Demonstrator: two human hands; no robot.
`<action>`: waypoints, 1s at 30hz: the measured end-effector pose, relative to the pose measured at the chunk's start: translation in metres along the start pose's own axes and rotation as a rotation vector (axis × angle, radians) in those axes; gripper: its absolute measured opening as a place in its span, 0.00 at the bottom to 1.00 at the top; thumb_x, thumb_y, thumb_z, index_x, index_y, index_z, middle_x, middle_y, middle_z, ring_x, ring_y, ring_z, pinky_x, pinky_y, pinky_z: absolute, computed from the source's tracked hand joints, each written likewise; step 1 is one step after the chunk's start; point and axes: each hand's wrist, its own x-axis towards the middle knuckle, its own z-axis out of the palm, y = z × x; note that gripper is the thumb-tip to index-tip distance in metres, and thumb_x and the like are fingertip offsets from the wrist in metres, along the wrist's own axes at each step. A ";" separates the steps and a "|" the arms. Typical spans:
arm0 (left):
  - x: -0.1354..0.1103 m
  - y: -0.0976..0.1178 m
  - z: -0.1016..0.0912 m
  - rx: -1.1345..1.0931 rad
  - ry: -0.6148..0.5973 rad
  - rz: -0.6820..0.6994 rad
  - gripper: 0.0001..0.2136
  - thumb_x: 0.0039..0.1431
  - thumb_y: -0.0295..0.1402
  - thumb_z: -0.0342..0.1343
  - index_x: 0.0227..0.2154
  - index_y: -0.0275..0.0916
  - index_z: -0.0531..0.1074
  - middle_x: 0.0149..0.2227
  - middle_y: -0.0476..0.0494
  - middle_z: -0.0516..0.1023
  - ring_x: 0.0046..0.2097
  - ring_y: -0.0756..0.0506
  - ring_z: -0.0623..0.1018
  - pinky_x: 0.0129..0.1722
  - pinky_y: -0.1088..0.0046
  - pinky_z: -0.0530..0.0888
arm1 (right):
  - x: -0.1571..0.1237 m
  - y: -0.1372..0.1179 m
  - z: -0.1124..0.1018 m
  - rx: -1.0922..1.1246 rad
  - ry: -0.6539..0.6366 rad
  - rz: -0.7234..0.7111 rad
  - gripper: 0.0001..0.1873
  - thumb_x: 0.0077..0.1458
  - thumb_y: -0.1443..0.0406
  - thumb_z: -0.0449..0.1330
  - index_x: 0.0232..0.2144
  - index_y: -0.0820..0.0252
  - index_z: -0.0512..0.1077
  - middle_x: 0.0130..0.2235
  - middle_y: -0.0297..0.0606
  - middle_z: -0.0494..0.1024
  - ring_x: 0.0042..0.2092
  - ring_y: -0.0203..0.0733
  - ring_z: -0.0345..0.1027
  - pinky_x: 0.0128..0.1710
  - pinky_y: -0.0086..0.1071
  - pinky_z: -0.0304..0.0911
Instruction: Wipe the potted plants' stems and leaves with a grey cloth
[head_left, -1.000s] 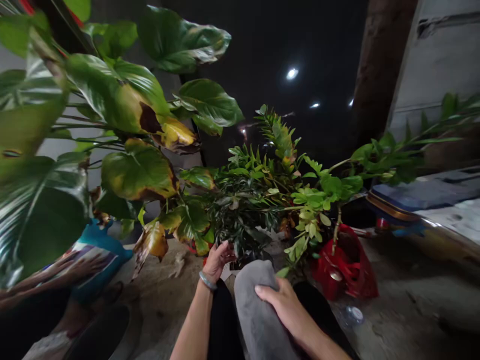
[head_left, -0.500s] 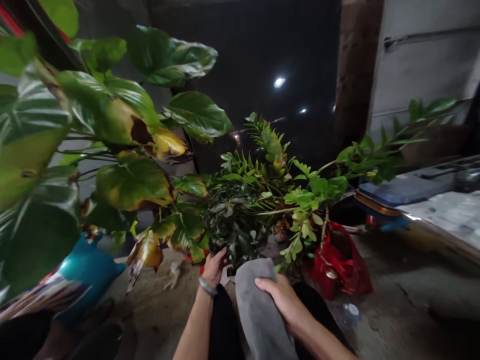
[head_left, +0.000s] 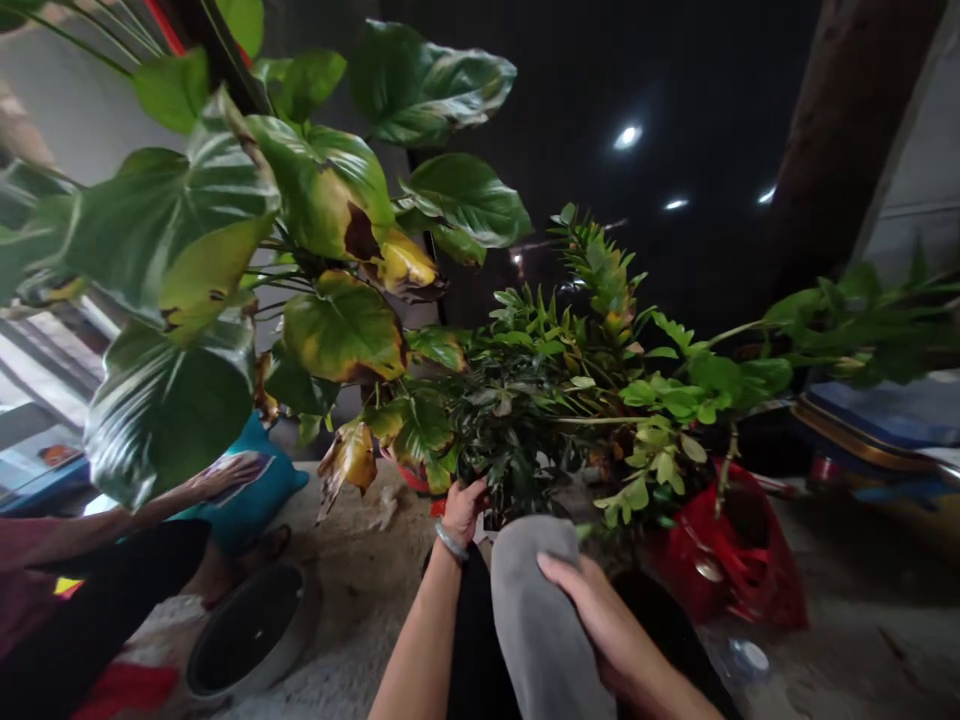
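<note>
While your left fingers (head_left: pixel 471 492) pinch into the dark foliage of the small plant (head_left: pixel 510 440), your right hand (head_left: pixel 592 610) lies flat on the grey cloth (head_left: pixel 536 620) over your knee, fingers loosely closed on it. No wiped leaf can be told from an unwiped one, so judge the work barely begun. Room is tight: big leaves (head_left: pixel 225 260) crowd left, a red bag (head_left: pixel 739 565) sits just right, a bowl (head_left: pixel 247 630) and another person's arm (head_left: pixel 127 515) lie lower left.
</note>
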 end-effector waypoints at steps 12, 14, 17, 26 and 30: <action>-0.003 -0.001 0.006 -0.026 -0.059 -0.012 0.16 0.24 0.28 0.69 0.21 0.37 0.72 0.17 0.56 0.70 0.19 0.54 0.67 0.20 0.77 0.63 | 0.036 -0.039 0.008 0.098 0.108 -0.185 0.14 0.33 0.59 0.66 0.24 0.62 0.74 0.25 0.48 0.80 0.35 0.58 0.77 0.32 0.44 0.72; -0.002 -0.001 0.003 -0.017 -0.060 -0.010 0.16 0.25 0.29 0.70 0.22 0.37 0.72 0.16 0.56 0.69 0.18 0.54 0.67 0.20 0.76 0.63 | 0.021 -0.005 0.008 -0.011 -0.013 0.015 0.15 0.34 0.56 0.66 0.23 0.61 0.74 0.25 0.46 0.80 0.34 0.57 0.77 0.30 0.42 0.71; -0.001 0.001 0.000 -0.015 -0.058 -0.040 0.16 0.26 0.29 0.70 0.22 0.37 0.71 0.14 0.58 0.67 0.16 0.54 0.66 0.19 0.76 0.63 | -0.010 0.007 -0.010 -0.121 0.028 -0.038 0.22 0.31 0.52 0.67 0.29 0.60 0.76 0.30 0.43 0.82 0.37 0.55 0.77 0.35 0.40 0.70; -0.003 0.001 0.003 -0.021 -0.066 -0.085 0.15 0.26 0.27 0.69 0.22 0.36 0.71 0.16 0.55 0.71 0.18 0.53 0.69 0.20 0.75 0.65 | 0.029 -0.085 0.002 0.200 0.286 -0.450 0.19 0.32 0.58 0.67 0.30 0.59 0.73 0.30 0.40 0.82 0.39 0.53 0.76 0.38 0.41 0.70; 0.001 -0.003 -0.003 -0.001 -0.071 -0.049 0.14 0.27 0.28 0.69 0.22 0.36 0.72 0.18 0.54 0.72 0.19 0.53 0.69 0.21 0.76 0.65 | 0.026 -0.014 0.013 0.079 -0.100 0.145 0.13 0.35 0.56 0.63 0.23 0.59 0.72 0.24 0.44 0.79 0.35 0.54 0.77 0.33 0.40 0.70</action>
